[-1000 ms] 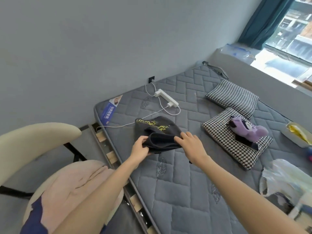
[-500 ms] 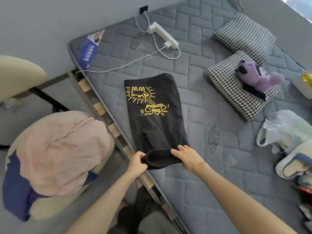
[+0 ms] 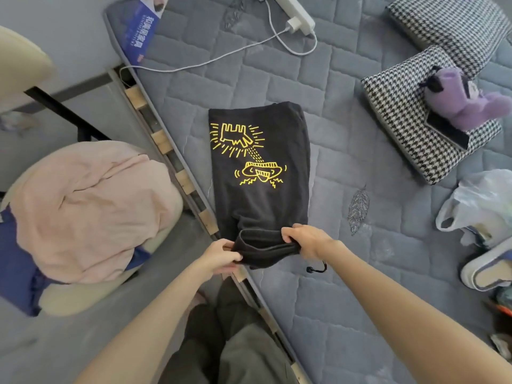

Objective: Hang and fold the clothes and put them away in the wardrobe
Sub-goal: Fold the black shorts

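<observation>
Left hand [image 3: 221,254] and right hand [image 3: 306,241] pinch the black garment's [image 3: 260,173] near hem on the mattress [image 3: 346,112]; beyond it a charger cable [image 3: 221,58], right of it houndstooth pillows [image 3: 415,112].

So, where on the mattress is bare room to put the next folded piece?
Bare mattress lies between the black garment and the checked pillow, and nearer, between the mattress edge and the shoe. Another strip: between garment and white cable. Crowded: the right side, with plastic bag and shoe.
</observation>
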A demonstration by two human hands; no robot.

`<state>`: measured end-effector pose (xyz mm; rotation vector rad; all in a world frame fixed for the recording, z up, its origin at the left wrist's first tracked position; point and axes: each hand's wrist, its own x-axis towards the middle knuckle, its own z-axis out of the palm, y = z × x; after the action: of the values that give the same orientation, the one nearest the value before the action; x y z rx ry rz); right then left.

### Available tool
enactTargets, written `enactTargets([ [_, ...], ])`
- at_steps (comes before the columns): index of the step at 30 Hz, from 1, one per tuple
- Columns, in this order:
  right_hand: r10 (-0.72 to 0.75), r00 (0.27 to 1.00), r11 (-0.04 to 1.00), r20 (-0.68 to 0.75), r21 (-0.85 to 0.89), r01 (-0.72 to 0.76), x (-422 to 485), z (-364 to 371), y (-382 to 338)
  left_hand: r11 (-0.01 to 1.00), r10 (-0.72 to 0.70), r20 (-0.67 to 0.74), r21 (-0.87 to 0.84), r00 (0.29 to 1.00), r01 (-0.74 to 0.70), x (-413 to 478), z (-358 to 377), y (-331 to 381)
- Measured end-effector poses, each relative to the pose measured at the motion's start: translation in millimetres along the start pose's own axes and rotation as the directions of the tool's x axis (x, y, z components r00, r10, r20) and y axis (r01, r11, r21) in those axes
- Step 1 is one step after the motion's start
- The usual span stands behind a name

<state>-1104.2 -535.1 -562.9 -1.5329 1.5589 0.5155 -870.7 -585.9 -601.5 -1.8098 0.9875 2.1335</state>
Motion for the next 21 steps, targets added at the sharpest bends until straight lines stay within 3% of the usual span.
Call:
enactTargets([
  [3, 0.017, 0.994, 1.0, -0.106, -0.004, -0.018, 20.9, -22.9, 10.8, 0.951, -0.06, 0.018, -0.303, 0.998, 0.063, 12.6, -5.1, 25.6],
  [5, 0.02, 0.959, 0.997, -0.283, -0.07, -0.042, 35.5, -32.9, 13.8, 0.89, -0.027, -0.065, -0.456, 0.998, -0.006, 22.9, -11.4, 41.0],
  [8, 0.087, 0.769, 0.996, -0.634, 0.048, -0.074, 52.9, -33.1, 15.3, 0.787, 0.158, -0.206, -0.564, 0.966, -0.249, 34.5, -23.3, 55.8],
  [10, 0.175, 0.64, 0.983, -0.748, 0.163, -0.078, 60.2, -23.7, 14.1, 0.796, 0.251, -0.305, -0.476, 0.919, -0.375, 39.0, -28.0, 58.4],
  [11, 0.222, 0.621, 0.973, -0.752, 0.213, -0.09, 62.7, -16.6, 13.6, 0.849, 0.283, -0.343, -0.345, 0.896, -0.401, 41.0, -28.3, 57.6],
  [14, 0.331, 0.714, 0.928, -0.618, 0.351, -0.127, 67.5, 15.6, 13.5, 0.934, 0.354, -0.273, 0.053, 0.895, -0.353, 48.2, -20.2, 45.2],
  [17, 0.34, 0.817, 0.881, -0.467, 0.463, -0.102, 70.9, 47.7, 17.7, 0.924, 0.378, -0.179, 0.128, 0.909, -0.359, 56.9, -1.1, 32.8],
  [21, 0.398, 0.753, 0.791, -0.525, 0.611, 0.007, 76.3, 58.5, 30.8, 0.937, 0.35, -0.375, 0.145, 0.858, -0.319, 75.3, 11.2, 33.9],
])
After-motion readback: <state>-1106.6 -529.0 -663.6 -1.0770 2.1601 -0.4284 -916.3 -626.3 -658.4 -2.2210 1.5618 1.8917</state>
